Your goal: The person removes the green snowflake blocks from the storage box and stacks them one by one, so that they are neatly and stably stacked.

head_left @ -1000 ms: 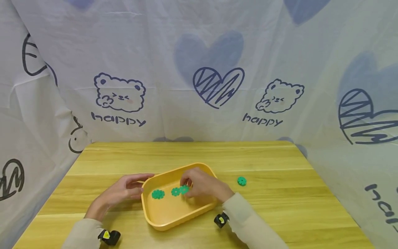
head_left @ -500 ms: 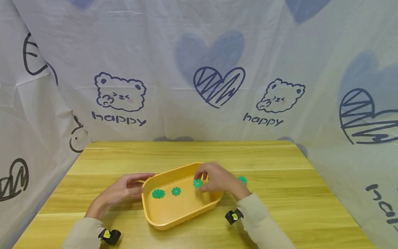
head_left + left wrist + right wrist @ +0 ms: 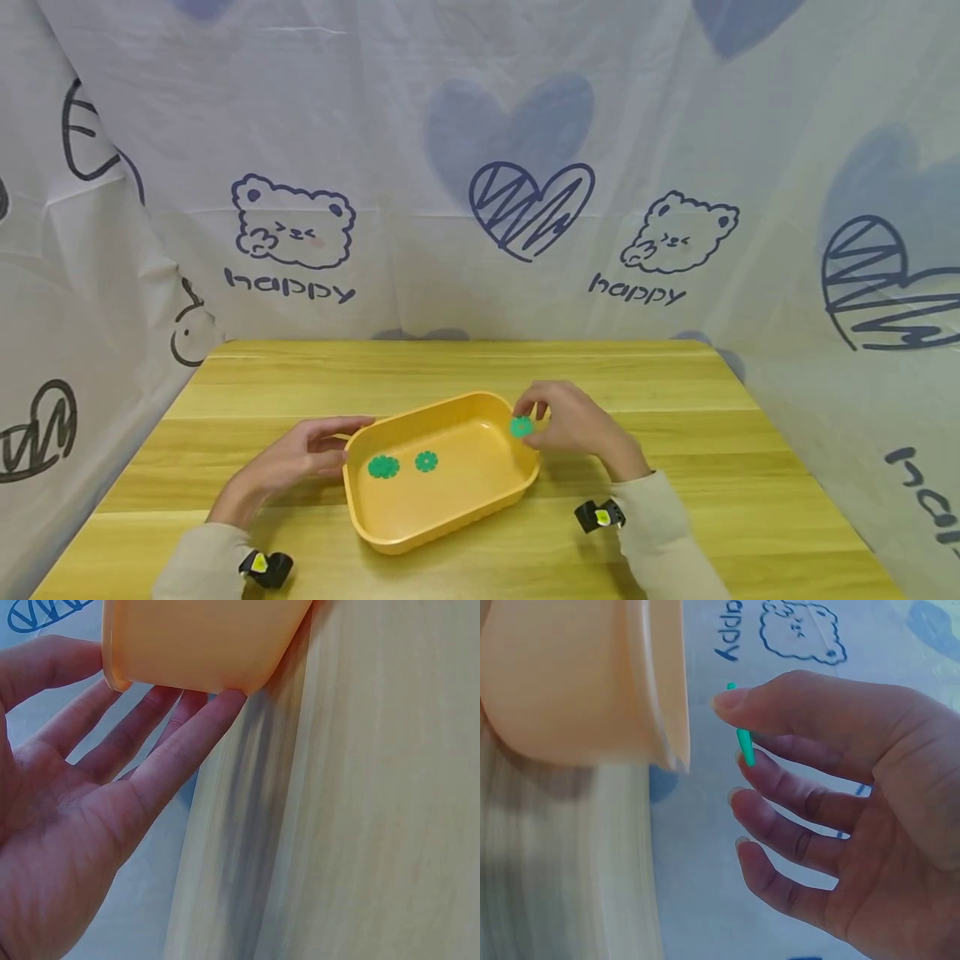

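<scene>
A yellow plastic tray (image 3: 442,533) sits at a slant on the table, with a small notched green interlocking disc (image 3: 426,461) on its floor. Left of that disc, a few similar discs (image 3: 383,467) lie overlapping. My left hand (image 3: 307,446) rests fairly straight fingers against the tray's left end; the left wrist view shows its fingertips on the outer wall (image 3: 187,652). Above the tray's right rim, my right hand (image 3: 573,421) pinches another green disc (image 3: 521,427) between thumb and fingers. In the right wrist view this held disc (image 3: 745,746) appears edge-on, beside the tray's wall.
The wooden table (image 3: 675,517) extends around the tray on all sides. A white cloth (image 3: 420,125) printed with hearts and bears hangs behind it and along both sides. Each wrist carries a black strap-on device (image 3: 600,517).
My right hand has lifted the pinched disc from the tray's middle and carried it right to the rim. It now hides the loose disc on the table. The left hand has stayed put.
</scene>
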{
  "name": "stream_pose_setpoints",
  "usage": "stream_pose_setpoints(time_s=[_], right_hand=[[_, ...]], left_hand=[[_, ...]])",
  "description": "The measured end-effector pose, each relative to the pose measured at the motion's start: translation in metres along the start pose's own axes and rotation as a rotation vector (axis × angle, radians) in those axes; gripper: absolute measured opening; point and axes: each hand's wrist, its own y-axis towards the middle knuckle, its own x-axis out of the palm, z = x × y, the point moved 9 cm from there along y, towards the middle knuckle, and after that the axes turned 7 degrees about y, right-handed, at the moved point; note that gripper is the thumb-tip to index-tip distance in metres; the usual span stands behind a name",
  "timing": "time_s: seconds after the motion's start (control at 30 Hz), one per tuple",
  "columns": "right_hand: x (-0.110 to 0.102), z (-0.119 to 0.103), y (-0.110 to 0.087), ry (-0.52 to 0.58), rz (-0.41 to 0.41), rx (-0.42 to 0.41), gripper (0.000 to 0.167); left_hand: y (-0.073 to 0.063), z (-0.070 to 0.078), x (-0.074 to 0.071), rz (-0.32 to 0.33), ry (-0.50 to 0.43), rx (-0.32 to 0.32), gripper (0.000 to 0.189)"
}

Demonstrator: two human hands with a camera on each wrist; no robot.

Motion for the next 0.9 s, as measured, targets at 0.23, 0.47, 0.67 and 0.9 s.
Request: stream_pose_setpoints(time_s=[0.23, 0.47, 0.67, 0.9], right_hand=[[-0.015, 0.019, -0.01, 0.001, 0.037, 0.013, 0.024], [-0.025, 0.043, -0.021, -0.005, 0.067, 0.054, 0.025], [-0.03, 0.064, -0.027, 0.0, 0.068, 0.09, 0.026], [-0.031, 0.089, -0.032, 0.038, 0.058, 0.152, 0.026]], left_hand=[[0.0, 0.001, 0.0, 0.005, -0.005, 0.002, 0.055], [0.001, 0.002, 0.0, 0.004, 0.006, 0.025, 0.055], [0.0, 0.001, 0.0, 0.001, -0.007, 0.026, 0.055], [0.0, -0.004, 0.0, 0.002, 0.002, 0.006, 0.055]])
